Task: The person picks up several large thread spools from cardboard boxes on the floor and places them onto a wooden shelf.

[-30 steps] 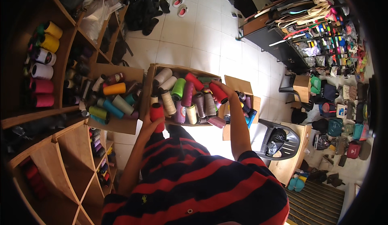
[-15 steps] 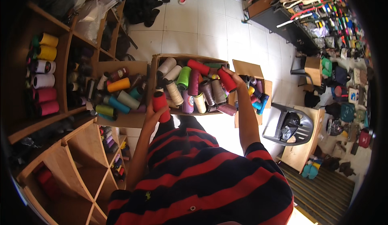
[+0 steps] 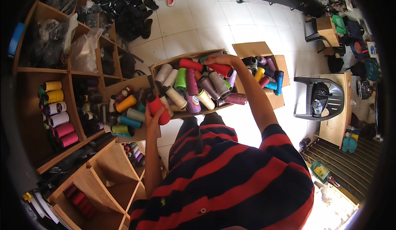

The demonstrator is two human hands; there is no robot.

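Note:
Upright in my left hand (image 3: 153,122) is a red thread spool (image 3: 160,111), fingers wrapped round it, at the near left corner of a cardboard box (image 3: 153,71). Over the far right part of that box, my right hand (image 3: 222,60) is closed on a second red spool (image 3: 221,69), which lies tilted among the others. Left of it rests another red spool (image 3: 191,64). The box is heaped with spools: a green one (image 3: 180,79), a purple one (image 3: 191,81), a cream one (image 3: 176,98) and several grey ones. My fingers partly cover both held spools.
More spools fill a carton (image 3: 128,85) on the left and an open carton (image 3: 251,48) on the right. Wooden shelves (image 3: 72,77) with spools and plastic bags line the left. A dark plastic chair (image 3: 303,102) stands at right; black shoes (image 3: 147,27) lie on the tiled floor.
The whole view has shifted and turned. My right hand has come over the top of its red spool, which sits farther into the box. My left hand still holds its red spool.

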